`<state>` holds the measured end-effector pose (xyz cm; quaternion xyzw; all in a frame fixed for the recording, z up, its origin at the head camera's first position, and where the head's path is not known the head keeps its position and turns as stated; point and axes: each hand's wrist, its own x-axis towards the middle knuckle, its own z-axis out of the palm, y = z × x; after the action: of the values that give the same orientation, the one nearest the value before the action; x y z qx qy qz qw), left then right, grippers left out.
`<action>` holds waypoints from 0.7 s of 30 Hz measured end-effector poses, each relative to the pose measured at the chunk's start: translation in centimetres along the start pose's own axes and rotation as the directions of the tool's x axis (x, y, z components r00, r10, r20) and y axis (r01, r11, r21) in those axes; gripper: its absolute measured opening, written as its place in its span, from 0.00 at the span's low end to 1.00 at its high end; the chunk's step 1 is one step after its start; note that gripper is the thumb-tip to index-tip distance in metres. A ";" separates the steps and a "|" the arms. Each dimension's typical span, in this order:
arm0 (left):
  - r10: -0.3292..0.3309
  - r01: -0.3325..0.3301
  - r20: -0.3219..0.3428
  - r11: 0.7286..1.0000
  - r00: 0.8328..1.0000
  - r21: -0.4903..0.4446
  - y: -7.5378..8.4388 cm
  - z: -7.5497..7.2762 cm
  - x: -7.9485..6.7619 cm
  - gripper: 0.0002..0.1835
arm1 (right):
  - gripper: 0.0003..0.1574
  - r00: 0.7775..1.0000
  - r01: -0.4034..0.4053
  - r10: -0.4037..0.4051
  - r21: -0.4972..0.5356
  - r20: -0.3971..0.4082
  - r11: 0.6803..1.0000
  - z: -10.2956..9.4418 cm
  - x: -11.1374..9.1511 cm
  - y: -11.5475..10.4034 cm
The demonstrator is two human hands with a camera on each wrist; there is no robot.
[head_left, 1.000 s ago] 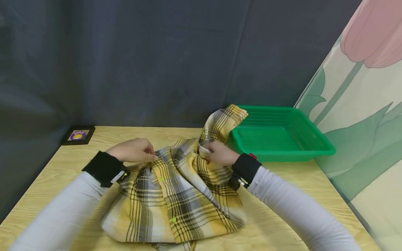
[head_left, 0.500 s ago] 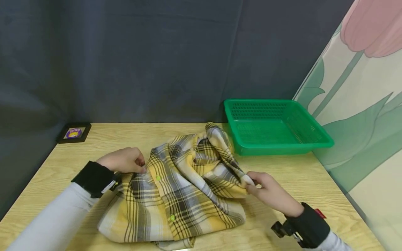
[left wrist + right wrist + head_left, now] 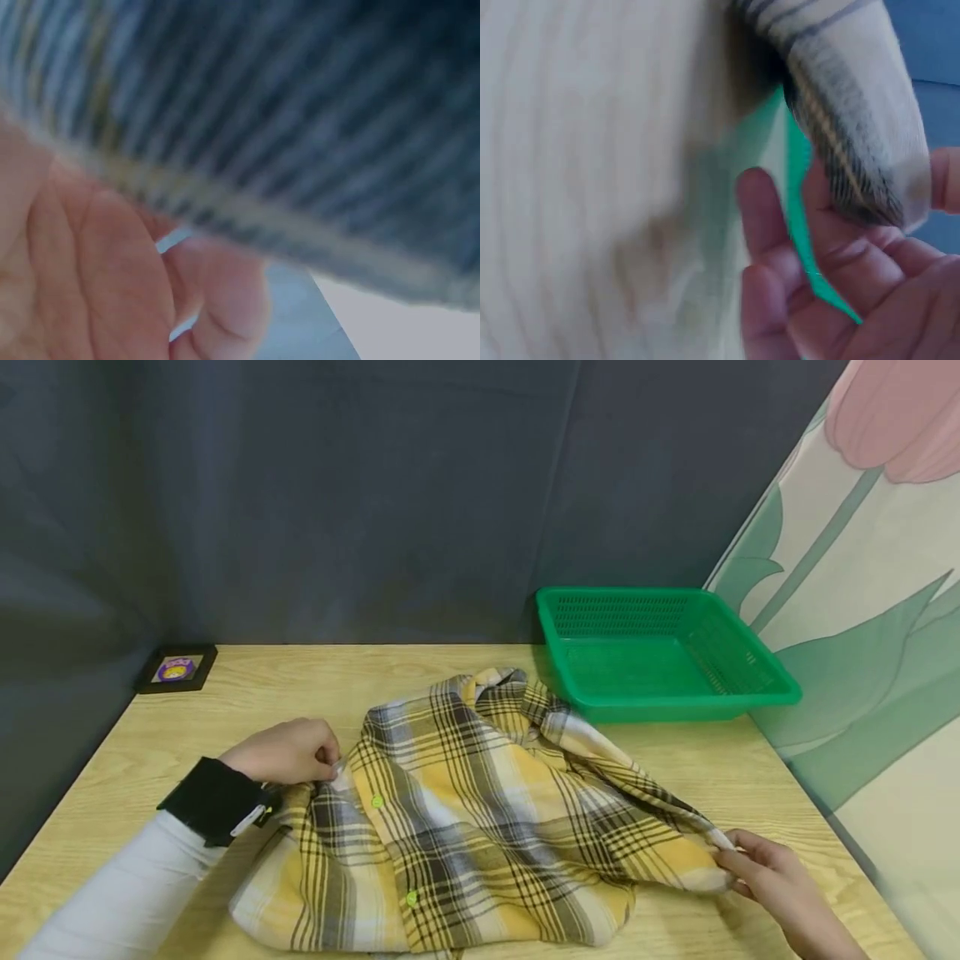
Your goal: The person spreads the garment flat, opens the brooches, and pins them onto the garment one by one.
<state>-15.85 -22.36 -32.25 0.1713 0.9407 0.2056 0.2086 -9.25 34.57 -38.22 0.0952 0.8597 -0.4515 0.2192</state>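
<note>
A yellow, grey and white plaid shirt (image 3: pixel 480 802) with green buttons lies rumpled on the wooden table, its collar toward the back. My left hand (image 3: pixel 288 752) pinches the cloth at the shirt's left side; in the left wrist view a fold of cloth (image 3: pixel 285 112) hides part of the fingers. At the far right my right hand (image 3: pixel 780 881) pinches the end of a sleeve (image 3: pixel 675 852), drawn out sideways from the body. The right wrist view shows that sleeve end (image 3: pixel 855 135) between thumb and fingers, with the other fingers loosely bent.
A green plastic basket (image 3: pixel 675 702) stands at the back right, close behind the shirt. A small black-framed picture (image 3: pixel 176 669) lies at the back left corner. A dark curtain (image 3: pixel 360 502) hangs behind the table (image 3: pixel 300 672), and a flower-printed wall (image 3: pixel 862 652) borders the right.
My right hand has moved right and toward me, pulling the sleeve from beside the basket out to the right. The shirt front has spread flatter. My left hand has shifted slightly left and down.
</note>
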 end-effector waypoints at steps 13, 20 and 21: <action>0.111 -0.111 -0.084 0.994 0.990 0.010 0.9 -2.6 0.3 0.08 | 0.23 0.682 0.523 -0.714 -0.576 -0.159 0.628 6.7 -1.6 -6.2; 0.019 -0.015 -0.042 0.997 0.999 0.081 3.5 -4.2 4.7 0.19 | 0.13 0.406 0.843 -0.788 -0.523 0.463 0.127 13.2 -2.7 -10.7; -0.013 0.014 -0.017 0.996 1.000 0.094 3.6 -4.2 5.3 0.22 | 0.16 0.412 0.841 -0.752 -0.532 0.515 0.097 14.1 -2.6 -10.8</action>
<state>-21.44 -18.40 -28.83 0.1729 0.9521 0.1613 0.1940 -6.77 16.92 -36.03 -0.5062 0.8550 -0.1123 0.0044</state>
